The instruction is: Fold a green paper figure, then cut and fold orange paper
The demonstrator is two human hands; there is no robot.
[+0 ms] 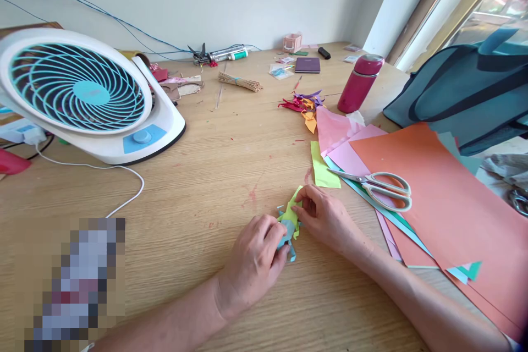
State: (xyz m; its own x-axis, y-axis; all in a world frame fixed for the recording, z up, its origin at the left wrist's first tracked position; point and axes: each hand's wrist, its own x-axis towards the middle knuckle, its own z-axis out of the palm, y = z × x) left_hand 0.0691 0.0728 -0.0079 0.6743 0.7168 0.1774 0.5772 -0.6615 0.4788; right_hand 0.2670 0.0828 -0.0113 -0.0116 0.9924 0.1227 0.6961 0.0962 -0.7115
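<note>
Both hands meet over a small paper figure [290,223] of light blue and lime green paper, with thin curled strips sticking out at its sides. My left hand [256,250] is closed on its blue part, thumb at the lower edge and fingers on top. My right hand [324,214] pinches the lime green part near its upper end. The fingers hide some of the figure. Just beyond my right hand lies a lime green paper piece [324,168]. White-handled scissors [388,190] rest on the paper stack to the right.
Large orange paper sheets [445,203] cover the right side. A white fan [165,121] stands at left, its cable [140,176] on the wooden table [185,192]. Farther back are coloured paper scraps [305,103], a stick bundle [239,82], a red bottle [358,88] and a blue bag [457,93].
</note>
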